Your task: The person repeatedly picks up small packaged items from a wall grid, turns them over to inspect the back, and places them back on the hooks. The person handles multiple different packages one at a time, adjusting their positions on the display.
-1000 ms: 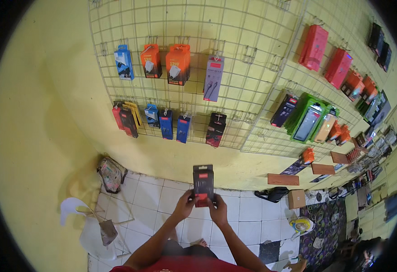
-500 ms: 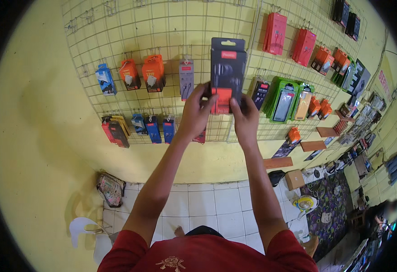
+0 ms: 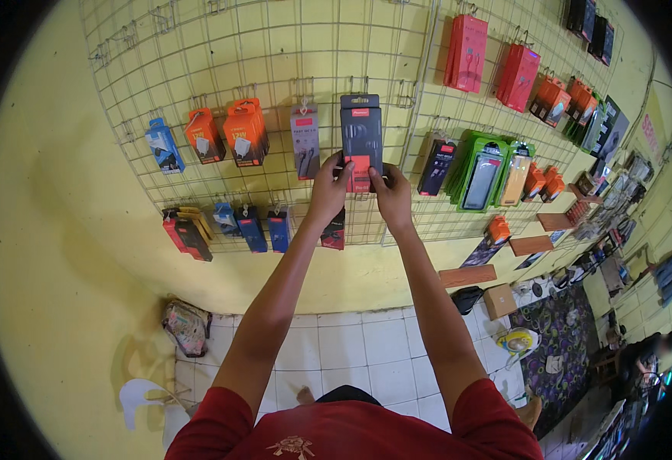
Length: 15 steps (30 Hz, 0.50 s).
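Observation:
Both arms are stretched out toward a wire grid on the yellow wall. A tall dark earphone box with a red lower part stands upright against the grid, its hang slot at the top close to a hook. I cannot tell whether the hook passes through the slot. My left hand grips the box's lower left edge, thumb on the front. On the lower right edge my right hand is closed the same way. Just left of it hangs a grey cable box; a dark box with red hangs below.
Orange charger boxes and blue boxes hang to the left. Red boxes and green phone-case packs hang to the right. Wooden shelves jut out below. A bag lies on the tiled floor; a person sits far right.
Both hands have carried the earphone box away from me to the grid, so it appears smaller and beside the grey box. My grip on it stays the same.

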Motion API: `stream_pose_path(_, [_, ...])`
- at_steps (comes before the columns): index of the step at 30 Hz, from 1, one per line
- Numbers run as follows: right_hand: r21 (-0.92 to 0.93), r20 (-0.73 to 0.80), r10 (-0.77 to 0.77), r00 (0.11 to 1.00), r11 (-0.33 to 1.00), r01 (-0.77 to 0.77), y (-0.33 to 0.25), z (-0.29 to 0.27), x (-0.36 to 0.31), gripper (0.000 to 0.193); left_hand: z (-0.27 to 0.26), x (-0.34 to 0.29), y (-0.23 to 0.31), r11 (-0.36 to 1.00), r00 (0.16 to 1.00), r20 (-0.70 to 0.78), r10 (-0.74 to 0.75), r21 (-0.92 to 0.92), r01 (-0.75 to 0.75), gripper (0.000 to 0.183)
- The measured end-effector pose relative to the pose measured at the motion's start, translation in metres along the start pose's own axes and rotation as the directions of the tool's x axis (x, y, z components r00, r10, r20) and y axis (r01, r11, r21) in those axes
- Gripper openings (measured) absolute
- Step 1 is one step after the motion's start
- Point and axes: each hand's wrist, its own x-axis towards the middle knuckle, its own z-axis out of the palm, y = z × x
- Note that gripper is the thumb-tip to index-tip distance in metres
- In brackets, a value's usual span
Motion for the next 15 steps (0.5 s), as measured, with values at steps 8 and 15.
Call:
stream_pose_path(8, [0.015, -0.016, -0.053, 0.998, 0.998, 0.054, 0.002, 0.006, 0.017, 0.031, 0.003, 0.017, -0.008, 0.999, 0.999, -0.038, -0.004, -0.046, 0.002, 0.039])
stream_pose_path(15, [0.080, 0.002, 0.016, 1.000, 0.997, -0.016, -0.005, 0.006, 0.006, 0.032, 0.004, 0.010, -0.012, 1.000, 0.999, -0.038, -0.001, -0.028, 0.000, 0.039])
